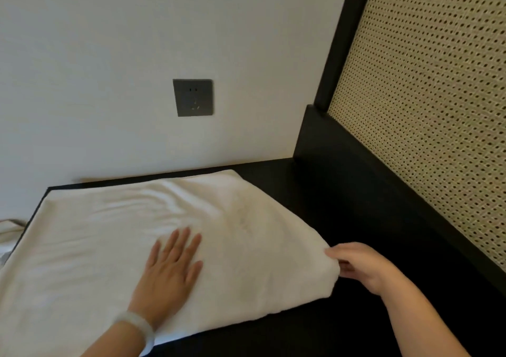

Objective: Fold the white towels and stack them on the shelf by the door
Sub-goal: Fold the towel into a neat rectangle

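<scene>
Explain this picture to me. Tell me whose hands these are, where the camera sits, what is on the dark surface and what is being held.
There is no machine here: a person is working with two bare hands. The single picture comes from a wide-angle camera worn on the person's head, looking forward and down, so the arms reach in from the bottom edge.

A white towel lies spread on a dark surface. The left hand, with a pale bracelet on its wrist, rests flat on the towel with straight fingers. The right hand pinches the towel's right corner.

Behind is a pale wall with a dark socket. A woven cane panel in a dark frame stands on the right.
</scene>
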Available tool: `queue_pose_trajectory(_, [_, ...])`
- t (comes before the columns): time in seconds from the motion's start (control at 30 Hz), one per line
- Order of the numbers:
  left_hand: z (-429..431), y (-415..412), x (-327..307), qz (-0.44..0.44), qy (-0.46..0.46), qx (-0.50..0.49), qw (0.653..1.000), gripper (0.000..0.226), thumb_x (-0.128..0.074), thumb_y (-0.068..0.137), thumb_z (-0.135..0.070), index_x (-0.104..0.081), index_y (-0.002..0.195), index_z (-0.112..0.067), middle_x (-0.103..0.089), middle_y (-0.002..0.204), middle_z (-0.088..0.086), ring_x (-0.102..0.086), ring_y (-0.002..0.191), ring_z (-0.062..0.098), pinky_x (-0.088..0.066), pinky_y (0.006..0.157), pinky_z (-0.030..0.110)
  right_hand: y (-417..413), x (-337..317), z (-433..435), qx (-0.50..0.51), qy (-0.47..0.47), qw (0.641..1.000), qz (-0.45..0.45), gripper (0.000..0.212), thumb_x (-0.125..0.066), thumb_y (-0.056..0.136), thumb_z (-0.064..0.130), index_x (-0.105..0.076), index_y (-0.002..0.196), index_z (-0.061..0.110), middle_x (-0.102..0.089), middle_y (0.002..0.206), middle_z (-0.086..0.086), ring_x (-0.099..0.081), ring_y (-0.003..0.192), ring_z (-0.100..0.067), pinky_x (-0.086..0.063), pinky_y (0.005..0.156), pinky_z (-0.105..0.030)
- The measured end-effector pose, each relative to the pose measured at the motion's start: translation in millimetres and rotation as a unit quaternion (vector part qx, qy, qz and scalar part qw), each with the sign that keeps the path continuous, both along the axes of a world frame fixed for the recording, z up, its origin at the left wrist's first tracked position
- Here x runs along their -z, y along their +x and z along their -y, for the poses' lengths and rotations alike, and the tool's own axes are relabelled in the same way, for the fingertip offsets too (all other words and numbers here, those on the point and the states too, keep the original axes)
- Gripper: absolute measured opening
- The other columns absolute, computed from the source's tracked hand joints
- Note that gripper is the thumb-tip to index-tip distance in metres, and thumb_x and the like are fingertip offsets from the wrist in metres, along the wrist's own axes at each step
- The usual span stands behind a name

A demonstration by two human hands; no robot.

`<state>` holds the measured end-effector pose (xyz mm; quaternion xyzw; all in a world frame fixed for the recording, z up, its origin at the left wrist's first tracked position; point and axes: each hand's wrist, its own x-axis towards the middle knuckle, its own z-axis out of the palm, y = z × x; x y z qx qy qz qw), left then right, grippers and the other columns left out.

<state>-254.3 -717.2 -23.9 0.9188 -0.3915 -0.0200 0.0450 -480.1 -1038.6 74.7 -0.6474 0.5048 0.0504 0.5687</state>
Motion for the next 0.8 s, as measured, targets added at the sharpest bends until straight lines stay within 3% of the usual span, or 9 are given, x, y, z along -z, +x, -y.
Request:
queue_pose_trajectory(0.1, [0.0,-0.7,-0.7,0.003,-0.014,0.004,1.000,0.065,0.005,0.096,-0.063,-0.010,0.155,-0.041,-0.004,0.163,-0.011,-0.005,0.151,0.015,-0.003,0.119,0.042,-9.4,-0.2,2.8,-0.044,0.025,0.997,0.064,0.017,-0.073,0.085,0.024,-0.078,0.095,0.011,-0.076,0.103,-0.002,-0.067,0.106,-0.022,-0.045,0.103,-0.043])
queue_pose_trajectory(0.23, [-1.3,-2.0,-2.5,0.006,-0.029,0.006,1.000,0.065,0.008,0.094,-0.064,-0.003,0.154,-0.043,0.005,0.163,-0.013,0.006,0.151,0.011,0.002,0.120,0.039,-21.4,5.5,-2.6,-0.115,0.079,0.985,0.100,0.029,-0.068,0.086,0.008,-0.072,0.114,0.015,-0.074,0.112,0.002,-0.069,0.105,-0.013,-0.047,0.095,-0.034])
queue_pose_trajectory(0.33, [-0.5,-2.1,-2.9,0.005,-0.025,0.005,1.000,0.063,0.004,0.095,-0.064,-0.005,0.154,-0.043,0.001,0.164,-0.013,0.003,0.151,0.011,0.002,0.120,0.038,-27.0,8.6,-5.6,-0.141,0.035,0.987,0.066,0.031,-0.066,0.088,0.004,-0.071,0.114,0.021,-0.074,0.110,0.009,-0.068,0.103,-0.005,-0.046,0.092,-0.027])
queue_pose_trajectory(0.53, [-2.2,-2.2,-3.3,0.006,-0.035,0.013,0.999,0.064,0.008,0.094,-0.065,-0.002,0.154,-0.045,0.007,0.163,-0.014,0.009,0.150,0.009,0.005,0.120,0.038,-21.7,-17.4,2.7,-0.204,-0.055,0.977,0.007,0.028,-0.060,0.095,0.012,-0.070,0.110,0.032,-0.073,0.107,0.013,-0.066,0.101,-0.006,-0.048,0.089,-0.029])
queue_pose_trajectory(0.6, [-2.9,-3.5,-3.9,0.006,-0.036,0.017,0.999,0.061,0.004,0.096,-0.062,-0.003,0.154,-0.044,0.006,0.163,-0.013,0.009,0.150,0.009,0.005,0.120,0.037,-19.5,-30.6,14.0,-0.239,-0.119,0.964,-0.020,0.026,-0.060,0.094,0.012,-0.071,0.106,0.032,-0.070,0.106,0.012,-0.064,0.101,-0.003,-0.047,0.087,-0.025])
queue_pose_trajectory(0.67, [-5.2,-3.2,-2.9,0.005,-0.036,0.020,0.999,0.059,0.000,0.098,-0.059,-0.003,0.155,-0.043,0.005,0.164,-0.013,0.009,0.150,0.009,0.004,0.120,0.038,-16.7,-24.1,19.5,-0.294,-0.176,0.935,-0.091,0.021,-0.062,0.092,0.015,-0.071,0.099,0.033,-0.068,0.105,0.009,-0.064,0.098,-0.006,-0.049,0.090,-0.030])
queue_pose_trajectory(0.8, [-3.4,-4.6,-1.0,0.023,-0.026,0.012,0.999,0.058,-0.002,0.100,-0.056,-0.005,0.156,-0.039,0.000,0.164,-0.010,0.004,0.151,0.011,0.000,0.120,0.039,-12.2,11.8,17.4,-0.307,-0.188,0.915,-0.182,0.018,-0.064,0.087,0.012,-0.070,0.090,0.029,-0.068,0.098,0.004,-0.065,0.091,-0.012,-0.054,0.089,-0.035])
